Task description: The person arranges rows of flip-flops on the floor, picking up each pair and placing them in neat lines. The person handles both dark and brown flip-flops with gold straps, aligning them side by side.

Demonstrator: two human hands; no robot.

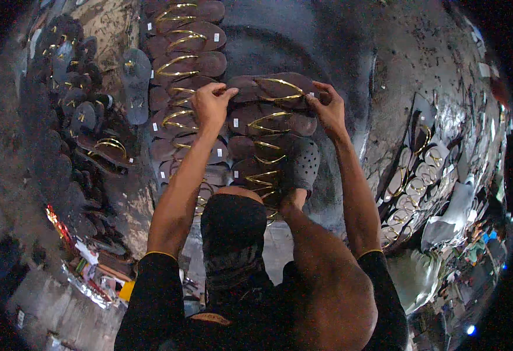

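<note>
A brown thong sandal [245,88] with gold straps lies crosswise at the far end of the right-hand column of sandals. My left hand [209,107] is closed at its left end, thumb and fingers pinching near the edge. At the other end my right hand [328,110] pinches the rim, beside a small white label. Just nearer to me, another brown sandal [300,124] with gold straps sits under the same column's edge. A longer column of similar sandals [209,35] runs along the left, partly covered by my left hand and forearm.
My foot in a grey perforated clog [304,164] rests against the right column. Dark loose sandals [84,117] are heaped at the left, near a single grey sole [136,85]. On the right lie pale sandals with gold straps [423,178] and a whitish plastic bag [414,281].
</note>
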